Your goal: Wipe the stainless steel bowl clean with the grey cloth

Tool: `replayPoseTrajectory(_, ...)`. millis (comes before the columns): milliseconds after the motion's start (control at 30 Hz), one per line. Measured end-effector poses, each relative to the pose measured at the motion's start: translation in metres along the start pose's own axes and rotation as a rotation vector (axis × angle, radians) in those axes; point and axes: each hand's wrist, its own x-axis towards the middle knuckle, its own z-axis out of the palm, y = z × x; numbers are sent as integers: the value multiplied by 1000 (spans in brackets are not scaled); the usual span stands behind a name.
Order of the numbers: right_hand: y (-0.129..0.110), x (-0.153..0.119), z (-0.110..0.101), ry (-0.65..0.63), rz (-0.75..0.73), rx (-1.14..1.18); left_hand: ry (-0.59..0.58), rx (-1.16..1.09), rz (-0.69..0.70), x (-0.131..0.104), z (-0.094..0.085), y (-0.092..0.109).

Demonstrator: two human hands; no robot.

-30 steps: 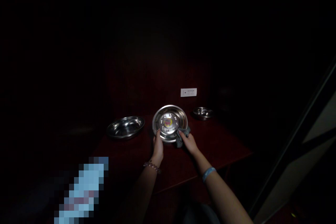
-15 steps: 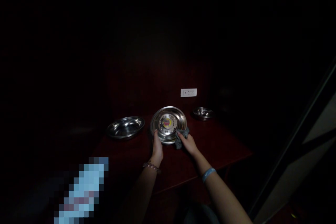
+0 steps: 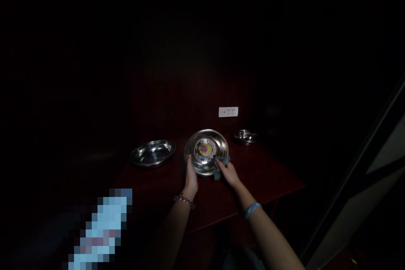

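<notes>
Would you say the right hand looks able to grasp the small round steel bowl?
Probably not: the right hand holds a crumpled grey cloth, though the way to the bowl looks open.

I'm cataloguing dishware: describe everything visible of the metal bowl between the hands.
The bowl is round, shiny, silvery, apparently steel, with a yellow and pink sticker at its centre. That face is tilted toward the camera, over the red table; contact is unclear. The left hand holds its near left edge; the right hand holds a grey cloth against its near right.
</notes>
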Motion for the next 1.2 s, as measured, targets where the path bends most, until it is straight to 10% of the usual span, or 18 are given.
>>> replayPoseTrajectory(1200, 3, 1, 0, -20, -13, -31, -27, -12, -6, 0, 0, -1)
